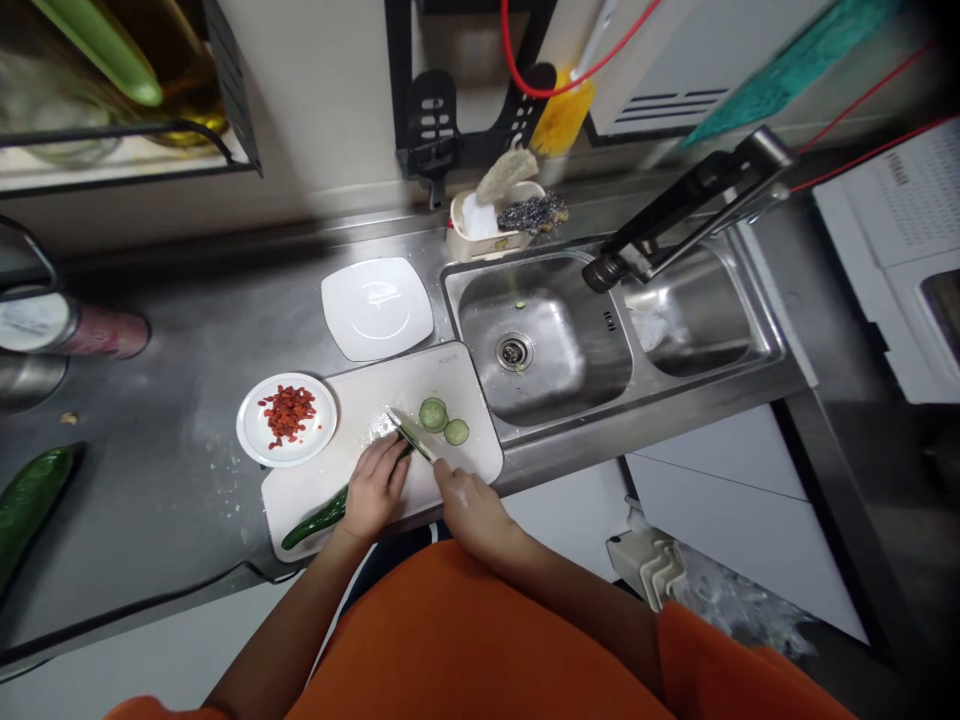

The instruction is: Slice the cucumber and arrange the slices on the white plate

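Observation:
On a white cutting board [457, 375] lies a dark green cucumber [319, 522], pinned down by my left hand [375, 488], whose fingers close over its cut end. My right hand [472, 508] grips a knife [411, 435] by the handle. The blade slants across the cucumber's end, right beside my left fingertips. A few round cucumber slices [435, 414] rest on the board, just right of the blade. My left palm hides the middle of the cucumber.
A round white plate of chopped red pieces [291, 414] overlaps the board's left edge. Behind the board sits a square white plate [377, 308]. To the right is a double steel sink [551, 375] under a black faucet [660, 215]. Another cucumber [34, 500] lies far left.

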Demonstrator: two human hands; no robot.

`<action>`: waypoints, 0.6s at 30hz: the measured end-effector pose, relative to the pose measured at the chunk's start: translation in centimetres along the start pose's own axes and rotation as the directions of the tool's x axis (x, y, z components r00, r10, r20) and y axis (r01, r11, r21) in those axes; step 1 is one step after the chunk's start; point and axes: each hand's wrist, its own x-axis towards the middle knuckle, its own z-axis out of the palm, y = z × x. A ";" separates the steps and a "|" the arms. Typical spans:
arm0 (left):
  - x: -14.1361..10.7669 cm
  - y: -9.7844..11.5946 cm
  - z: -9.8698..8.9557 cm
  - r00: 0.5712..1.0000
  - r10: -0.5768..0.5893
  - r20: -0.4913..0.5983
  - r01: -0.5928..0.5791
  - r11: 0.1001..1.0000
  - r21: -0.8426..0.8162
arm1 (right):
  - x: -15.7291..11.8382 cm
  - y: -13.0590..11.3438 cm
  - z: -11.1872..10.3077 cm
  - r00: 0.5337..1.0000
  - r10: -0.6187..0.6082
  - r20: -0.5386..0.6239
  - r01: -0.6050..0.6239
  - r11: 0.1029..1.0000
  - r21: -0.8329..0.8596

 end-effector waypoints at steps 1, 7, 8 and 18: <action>0.0 0.0 0.0 1.000 0.001 0.000 -0.001 1.000 0.002 | 0.2 0.0 0.0 1.000 0.000 -0.003 0.000 1.000 -0.001; -0.2 -0.3 0.1 1.000 0.005 0.000 -0.005 1.000 0.006 | 1.3 -0.1 0.7 0.998 -0.032 -0.052 0.031 0.999 -0.020; -0.2 -0.3 0.1 1.000 0.008 -0.003 -0.008 1.000 0.007 | 1.4 -0.1 0.8 0.997 -0.036 -0.065 0.034 0.999 -0.024; -0.2 -0.3 0.1 1.000 0.018 -0.004 -0.018 1.000 0.010 | 2.0 0.5 1.5 0.997 -0.004 -0.073 0.006 1.000 0.020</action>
